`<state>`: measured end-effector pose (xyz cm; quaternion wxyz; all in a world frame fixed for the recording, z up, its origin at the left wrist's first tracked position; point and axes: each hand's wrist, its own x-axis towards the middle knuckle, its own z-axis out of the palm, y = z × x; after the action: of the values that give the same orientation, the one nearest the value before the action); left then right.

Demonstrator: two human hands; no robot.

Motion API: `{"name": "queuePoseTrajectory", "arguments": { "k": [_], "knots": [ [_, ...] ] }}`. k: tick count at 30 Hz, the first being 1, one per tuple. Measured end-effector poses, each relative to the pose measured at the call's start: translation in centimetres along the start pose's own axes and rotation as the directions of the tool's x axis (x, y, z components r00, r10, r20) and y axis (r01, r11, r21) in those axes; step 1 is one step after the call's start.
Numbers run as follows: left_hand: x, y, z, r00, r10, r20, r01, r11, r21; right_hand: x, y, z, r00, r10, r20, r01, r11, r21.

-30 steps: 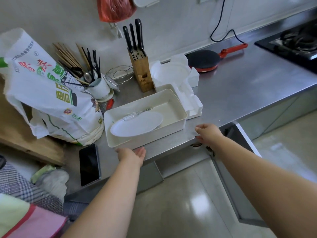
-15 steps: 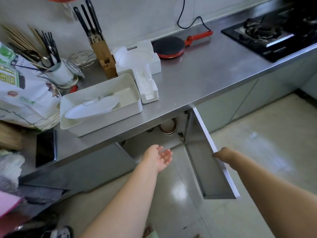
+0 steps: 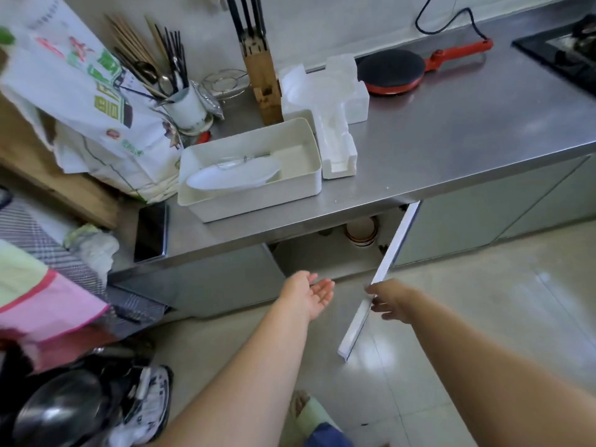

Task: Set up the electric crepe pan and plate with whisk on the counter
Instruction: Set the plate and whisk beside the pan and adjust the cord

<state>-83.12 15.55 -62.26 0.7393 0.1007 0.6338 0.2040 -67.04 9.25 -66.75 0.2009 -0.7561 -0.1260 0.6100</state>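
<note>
The red electric crepe pan (image 3: 392,71) lies dark face up at the back of the steel counter (image 3: 451,130), its cord running up the wall. A white plate (image 3: 233,179) with a wire whisk (image 3: 242,160) on it rests tilted inside a white rectangular tub (image 3: 258,195) near the counter's front edge. My left hand (image 3: 309,293) hangs below the counter, palm up, fingers spread, empty. My right hand (image 3: 392,300) touches the edge of the open cabinet door (image 3: 380,275), fingers around it.
White foam packaging (image 3: 332,104), a knife block (image 3: 261,79), a utensil cup (image 3: 187,106) and a large printed bag (image 3: 84,101) crowd the counter's back left. A phone (image 3: 151,230) lies at the front left. A gas hob (image 3: 561,53) is far right. Bowls (image 3: 361,230) sit inside the cabinet.
Both hands dropped from the counter's front edge to below it. The cabinet door now shows edge-on, swung nearer the cabinet than half a second ago, with my right hand on its edge.
</note>
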Motion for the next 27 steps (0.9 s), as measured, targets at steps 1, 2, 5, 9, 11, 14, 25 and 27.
{"name": "queuePoseTrajectory", "arguments": {
  "k": [1,2,5,9,11,14,25,27],
  "knots": [
    [0.5,0.8,-1.0,1.000,0.007,-0.020,-0.007,1.000,-0.019,0.5,-1.1,1.3,1.000,-0.010,0.019,0.010,1.000,0.012],
    [1.0,1.4,-1.9,0.999,0.009,-0.043,-0.010,0.999,-0.043,1.0,-2.0,2.4,0.999,-0.023,0.037,0.022,0.999,0.029],
    [2.3,3.2,-3.8,0.995,-0.010,-0.101,-0.001,0.994,-0.107,2.0,-4.9,4.7,0.998,-0.063,0.023,0.062,0.997,0.046],
    [4.8,5.9,-5.7,0.983,-0.068,-0.173,0.031,0.977,-0.209,3.3,-8.5,6.9,0.996,-0.090,0.005,0.087,0.977,0.192],
    [5.9,7.1,-5.8,0.982,-0.061,-0.180,0.006,0.956,-0.294,4.1,-10.1,7.7,0.997,-0.072,0.006,0.066,0.938,0.340],
    [7.8,9.3,-5.8,0.988,-0.024,-0.155,-0.051,0.883,-0.466,5.8,-12.3,9.0,0.997,-0.069,0.028,0.038,0.792,0.610],
    [11.3,13.0,-3.7,0.968,0.176,-0.181,-0.252,0.739,-0.625,8.5,-15.8,10.9,0.989,-0.113,0.099,-0.070,0.234,0.970],
    [11.3,12.9,-4.2,0.976,0.179,-0.124,-0.218,0.784,-0.581,8.6,-15.7,10.6,0.990,-0.081,0.119,-0.094,0.263,0.960]
  ]
}}
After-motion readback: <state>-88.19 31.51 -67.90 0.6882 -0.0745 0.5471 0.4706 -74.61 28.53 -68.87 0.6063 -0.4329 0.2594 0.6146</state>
